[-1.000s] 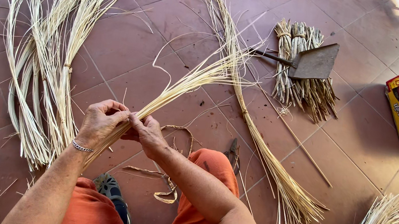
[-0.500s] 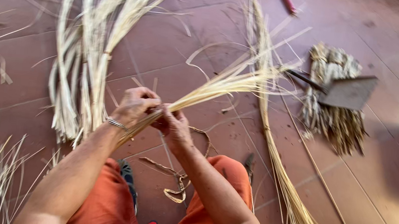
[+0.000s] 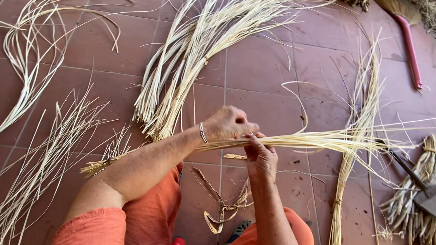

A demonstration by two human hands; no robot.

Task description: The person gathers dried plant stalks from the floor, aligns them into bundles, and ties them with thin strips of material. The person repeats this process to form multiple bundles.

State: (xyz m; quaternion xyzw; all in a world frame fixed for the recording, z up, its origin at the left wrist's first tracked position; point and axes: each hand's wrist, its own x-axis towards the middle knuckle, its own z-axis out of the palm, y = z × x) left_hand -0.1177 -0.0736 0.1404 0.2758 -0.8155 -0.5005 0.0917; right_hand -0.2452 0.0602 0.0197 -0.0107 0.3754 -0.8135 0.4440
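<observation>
Between both hands, a straw bundle (image 3: pixel 302 141) runs rightward over the tiled floor (image 3: pixel 289 65); left hand (image 3: pixel 228 124) wraps it in a closed grip, right hand (image 3: pixel 259 156) pinches it just below, touching the left

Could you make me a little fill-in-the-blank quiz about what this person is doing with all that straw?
1. Both hands, the left hand and the right hand, grip one bundle of pale ____.
2. The bracelet sits on the ____ wrist.
3. The floor is laid with reddish ____.
4. The broom has a ____ handle.

Missing words: straw; left; tiles; pink
</observation>
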